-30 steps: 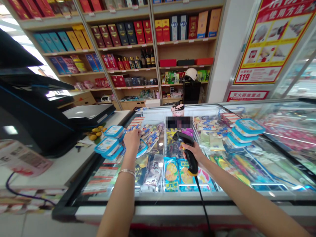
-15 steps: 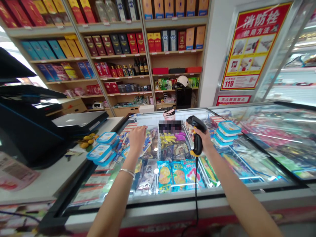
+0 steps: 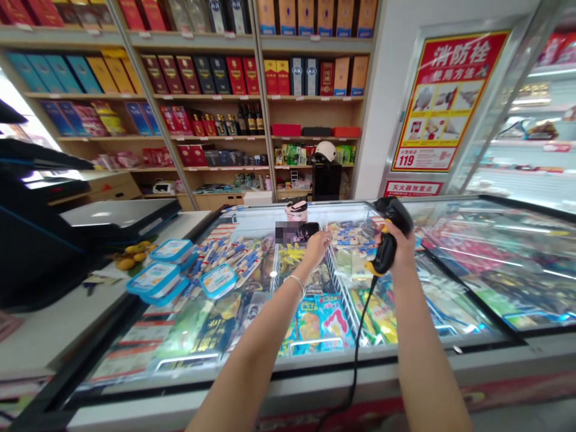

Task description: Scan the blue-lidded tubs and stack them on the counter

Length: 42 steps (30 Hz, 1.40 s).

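My right hand [image 3: 399,247] is closed round a black barcode scanner [image 3: 390,223] with a yellow foot, held upright over the right half of the glass freezer lid [image 3: 405,354]. Its black cable [image 3: 357,342] hangs down to the front edge. My left hand [image 3: 317,245], with a bracelet on the wrist, reaches over the middle of the lid. Its fingers stretch toward a dark flat object [image 3: 308,228] beside a blurred patch and touch it or nearly do. Three blue-rimmed tubs [image 3: 155,277] lie on the lid to the left.
A pink and white cup [image 3: 296,211] stands at the freezer's far edge. On the left, a white counter [image 3: 54,336] carries a black till [image 3: 31,240] and yellow fruit [image 3: 128,261]. Shelves of boxed goods [image 3: 216,72] fill the back wall, beside a red poster [image 3: 443,99].
My left hand moved right from the tubs to the dark object at the lid's middle. My right hand carried the scanner right and lifted it. The view shifted right.
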Motion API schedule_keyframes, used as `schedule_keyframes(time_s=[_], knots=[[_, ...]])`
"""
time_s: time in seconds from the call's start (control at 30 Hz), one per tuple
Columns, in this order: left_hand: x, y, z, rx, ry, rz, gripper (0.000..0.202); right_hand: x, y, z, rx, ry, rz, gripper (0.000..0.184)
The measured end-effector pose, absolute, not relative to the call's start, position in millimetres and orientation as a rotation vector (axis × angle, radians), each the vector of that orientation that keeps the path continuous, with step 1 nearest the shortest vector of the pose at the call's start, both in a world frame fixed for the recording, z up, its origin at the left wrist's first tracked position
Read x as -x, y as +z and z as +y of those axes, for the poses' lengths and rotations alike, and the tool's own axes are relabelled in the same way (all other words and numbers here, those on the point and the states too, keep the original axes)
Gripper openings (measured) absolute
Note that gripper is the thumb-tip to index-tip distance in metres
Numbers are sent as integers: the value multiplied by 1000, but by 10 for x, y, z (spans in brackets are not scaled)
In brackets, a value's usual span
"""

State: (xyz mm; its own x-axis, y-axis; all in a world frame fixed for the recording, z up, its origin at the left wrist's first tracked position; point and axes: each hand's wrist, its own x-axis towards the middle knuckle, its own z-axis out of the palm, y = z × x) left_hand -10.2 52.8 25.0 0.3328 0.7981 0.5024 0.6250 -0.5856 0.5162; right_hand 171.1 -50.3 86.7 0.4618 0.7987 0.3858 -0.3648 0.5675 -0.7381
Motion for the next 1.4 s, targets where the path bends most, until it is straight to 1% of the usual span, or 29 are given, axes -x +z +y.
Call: schedule_keyframes(time_s=[0.13, 0.33, 0.43, 0.6, 0.73, 0.9, 1.03, 1.13, 1.23, 1.33, 1.4], knots=[[3, 145, 640, -2373, 1101, 1242, 21, -1871, 920, -585, 558, 744, -752, 27], [-126, 49, 706, -2387, 1029, 1265, 28, -1823, 949, -629, 561, 842, -774, 27], [-175, 40, 720, -2410, 993, 1296, 28, -1770, 944, -613, 613, 899, -778, 28], [-199, 75, 785, -2541, 890, 1304, 29, -1739, 910, -579, 616, 885, -786, 25], [-205, 105, 847, -2639, 773, 1315, 26, -1735, 904, -578, 631, 896, -806, 27], [-200, 124, 884, -2695, 723, 1291, 19, -1718, 937, -601, 633, 904, -772, 31], [-145, 110, 872, -2714, 697, 1291, 18, -1698, 954, -609, 634, 901, -774, 31], [-93, 78, 842, -2712, 705, 1284, 17, -1703, 983, -627, 625, 876, -808, 30], [-63, 35, 811, -2712, 738, 1261, 16, -1820, 1028, -701, 592, 780, -842, 28], [-56, -11, 791, -2717, 762, 1259, 17, -2123, 1012, -840, 591, 700, -847, 29], [-59, -39, 790, -2719, 782, 1266, 18, -2396, 918, -937, 626, 696, -817, 30]])
